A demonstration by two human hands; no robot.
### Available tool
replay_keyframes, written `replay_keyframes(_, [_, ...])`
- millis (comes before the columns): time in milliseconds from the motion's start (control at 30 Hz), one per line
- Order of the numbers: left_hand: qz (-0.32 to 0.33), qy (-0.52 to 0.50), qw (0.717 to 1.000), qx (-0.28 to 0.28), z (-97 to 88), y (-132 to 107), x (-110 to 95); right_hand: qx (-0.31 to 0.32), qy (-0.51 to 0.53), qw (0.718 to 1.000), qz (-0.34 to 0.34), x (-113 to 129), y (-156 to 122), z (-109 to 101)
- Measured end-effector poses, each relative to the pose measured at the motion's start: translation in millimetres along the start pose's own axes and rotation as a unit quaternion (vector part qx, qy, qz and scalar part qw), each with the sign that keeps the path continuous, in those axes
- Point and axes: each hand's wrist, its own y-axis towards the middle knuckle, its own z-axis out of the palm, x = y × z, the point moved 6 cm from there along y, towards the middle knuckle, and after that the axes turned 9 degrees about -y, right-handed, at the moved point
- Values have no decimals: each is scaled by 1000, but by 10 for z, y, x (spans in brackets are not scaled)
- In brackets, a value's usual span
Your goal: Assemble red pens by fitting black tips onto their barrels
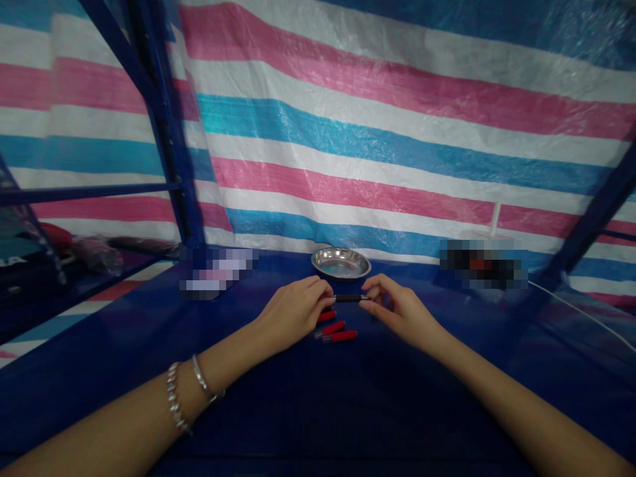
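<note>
My left hand [294,311] and my right hand [397,309] meet over the middle of the blue table [318,404]. Between their pinched fingertips they hold a thin black pen-like rod [348,298], lying level, one end in each hand. Just below the hands, three small red-handled pieces [336,330] lie side by side on the table. My left wrist wears two silver bracelets [191,391].
A shallow round metal dish [340,263] stands just beyond the hands near the striped tarp wall [397,152]. A white cable [581,311] runs along the right. Blue metal frame posts [171,132] rise at the left, with dark bags [30,258] beyond them.
</note>
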Motion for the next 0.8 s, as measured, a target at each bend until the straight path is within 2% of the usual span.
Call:
replay_keyframes(267, [14,-7,1000,13,25,-4,-19,24,49,998,-14,16,-9,33])
replay_keyframes(800, [16,-12,1000,8,15,-9,-13,-15,20,999,-22,25,-4,-16])
